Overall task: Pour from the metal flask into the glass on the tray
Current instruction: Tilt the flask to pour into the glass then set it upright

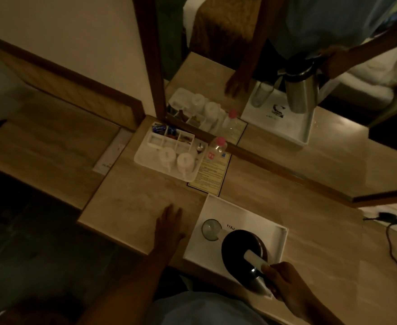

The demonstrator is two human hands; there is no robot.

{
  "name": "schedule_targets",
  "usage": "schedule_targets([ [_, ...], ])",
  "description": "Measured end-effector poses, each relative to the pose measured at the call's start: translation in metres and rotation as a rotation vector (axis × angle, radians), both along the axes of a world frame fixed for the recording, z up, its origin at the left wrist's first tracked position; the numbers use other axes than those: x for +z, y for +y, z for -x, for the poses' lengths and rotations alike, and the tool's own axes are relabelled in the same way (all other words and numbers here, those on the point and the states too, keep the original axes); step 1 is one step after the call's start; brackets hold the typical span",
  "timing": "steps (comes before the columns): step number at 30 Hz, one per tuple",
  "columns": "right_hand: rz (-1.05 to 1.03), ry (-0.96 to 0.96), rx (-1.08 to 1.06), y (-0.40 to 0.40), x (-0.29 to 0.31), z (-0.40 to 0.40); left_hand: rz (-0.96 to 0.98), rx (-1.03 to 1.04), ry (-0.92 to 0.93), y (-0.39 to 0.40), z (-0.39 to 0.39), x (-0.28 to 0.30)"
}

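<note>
Dim desk (146, 202); right hand (289, 285) grips flask (239, 249); tray (272, 233) print illegible.

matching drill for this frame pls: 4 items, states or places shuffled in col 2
1. left hand
2. right hand
3. glass
4. plastic bottle

a. pink cap, beside the cup tray
b. grips the metal flask by its handle
c. upright on the white tray
d. flat on the counter

Pairs: 1-d, 2-b, 3-c, 4-a

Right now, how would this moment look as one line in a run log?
stage: pour setup | right hand: gripping metal flask handle over tray | left hand: flat on counter | glass: upright beside flask
</note>
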State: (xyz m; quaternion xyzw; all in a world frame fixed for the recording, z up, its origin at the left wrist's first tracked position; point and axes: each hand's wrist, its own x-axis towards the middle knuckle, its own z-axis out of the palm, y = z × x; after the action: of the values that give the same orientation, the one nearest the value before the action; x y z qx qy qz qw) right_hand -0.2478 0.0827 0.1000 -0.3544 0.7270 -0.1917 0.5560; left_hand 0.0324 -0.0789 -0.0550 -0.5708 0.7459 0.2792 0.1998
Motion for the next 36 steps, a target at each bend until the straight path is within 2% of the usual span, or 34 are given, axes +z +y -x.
schedule_targets([
  [12, -0.134, 0.037, 0.071, -0.017, -0.008, 0.003, 0.011, 0.023, 0.022, 0.001, -0.003, -0.004],
  [22, -0.254, 0.048, 0.009, -0.035, -0.003, -0.009, 0.014, 0.017, 0.026, 0.001, -0.005, -0.006],
  [36, -0.345, 0.156, 0.164, -0.064, 0.015, -0.016, -0.001, 0.021, 0.032, -0.002, -0.007, -0.007],
])
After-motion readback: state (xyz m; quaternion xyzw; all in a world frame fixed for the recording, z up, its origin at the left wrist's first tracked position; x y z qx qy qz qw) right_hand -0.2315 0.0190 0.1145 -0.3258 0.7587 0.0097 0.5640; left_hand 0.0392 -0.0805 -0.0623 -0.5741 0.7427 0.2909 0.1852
